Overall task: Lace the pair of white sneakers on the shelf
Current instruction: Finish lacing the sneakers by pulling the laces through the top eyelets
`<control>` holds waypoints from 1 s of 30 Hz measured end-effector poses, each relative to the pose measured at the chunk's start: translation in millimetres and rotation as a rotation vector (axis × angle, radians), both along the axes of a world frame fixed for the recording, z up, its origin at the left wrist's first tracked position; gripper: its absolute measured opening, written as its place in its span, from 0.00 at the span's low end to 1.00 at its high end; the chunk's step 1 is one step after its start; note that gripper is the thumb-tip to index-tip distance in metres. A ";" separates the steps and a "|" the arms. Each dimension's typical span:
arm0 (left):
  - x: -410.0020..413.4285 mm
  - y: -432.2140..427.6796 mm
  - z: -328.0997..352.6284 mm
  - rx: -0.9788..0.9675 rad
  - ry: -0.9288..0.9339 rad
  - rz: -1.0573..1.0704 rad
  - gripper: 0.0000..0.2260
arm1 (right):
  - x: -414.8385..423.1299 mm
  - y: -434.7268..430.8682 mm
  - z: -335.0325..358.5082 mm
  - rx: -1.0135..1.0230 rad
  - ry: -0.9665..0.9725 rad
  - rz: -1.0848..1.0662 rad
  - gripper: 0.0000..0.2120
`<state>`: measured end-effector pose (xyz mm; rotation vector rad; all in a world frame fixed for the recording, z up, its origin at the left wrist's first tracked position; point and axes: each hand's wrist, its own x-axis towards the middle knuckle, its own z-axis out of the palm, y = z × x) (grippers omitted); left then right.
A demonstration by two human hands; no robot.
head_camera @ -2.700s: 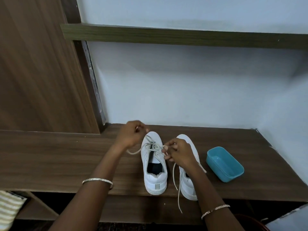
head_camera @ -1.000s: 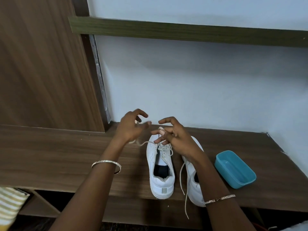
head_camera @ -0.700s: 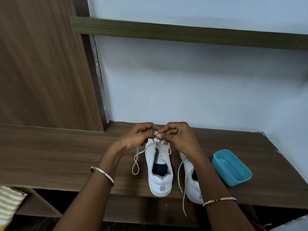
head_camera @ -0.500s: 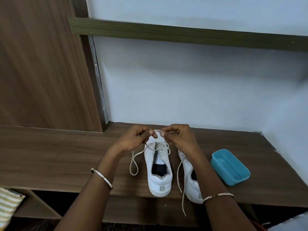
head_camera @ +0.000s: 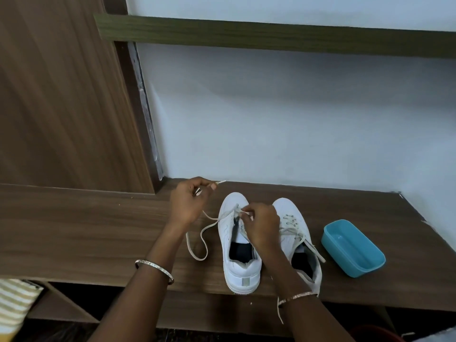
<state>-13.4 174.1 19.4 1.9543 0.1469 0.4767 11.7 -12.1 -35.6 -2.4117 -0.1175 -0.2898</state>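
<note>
1. Left hand [head_camera: 188, 203]: raised over the shelf [head_camera: 86, 230] to the left of the shoes, fingers curled and pinched on the tip of a lace [head_camera: 197, 239]. The tip pokes out past the fingertips toward the wall.
2. That lace runs from the left hand down to the shelf, makes a loose loop on the wood left of the left shoe [head_camera: 240, 245], and leads to that shoe's front eyelets.
3. Right hand [head_camera: 260, 227]: low over the left shoe's tongue, fingers closed in a narrow pinch on the lace at the eyelets. Which strand is held cannot be told.
4. Bangles: one on the left wrist [head_camera: 154, 267], one on the right wrist [head_camera: 297, 297].
5. Left shoe: upright on the shelf, toe to the wall, heel at the front edge.
6. Right shoe [head_camera: 297, 233]: just beside the left shoe, same heading, partly hidden by the right forearm. Its laces lie loose across the upper; one end hangs down past the shelf edge.
7. Blue tub [head_camera: 352, 248]: on the shelf right of the shoes, apart from them, open side up.
8. Upper shelf [head_camera: 271, 37]: fixed across the wall above.
</note>
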 end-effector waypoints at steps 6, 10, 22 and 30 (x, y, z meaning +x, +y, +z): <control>5.3 -17.6 -8.9 0.021 -0.009 0.070 0.06 | -26.4 0.8 46.3 -0.142 0.397 0.582 0.14; 8.0 -36.2 -15.3 0.129 0.055 0.066 0.05 | -26.0 -24.7 61.2 0.175 0.551 0.535 0.13; 30.3 -71.0 -57.1 0.194 0.264 0.109 0.07 | -5.4 -3.1 16.8 -0.192 0.362 0.196 0.19; 32.8 -77.5 -66.8 0.268 0.299 0.212 0.06 | 0.2 3.6 -5.0 -0.081 0.171 -0.132 0.12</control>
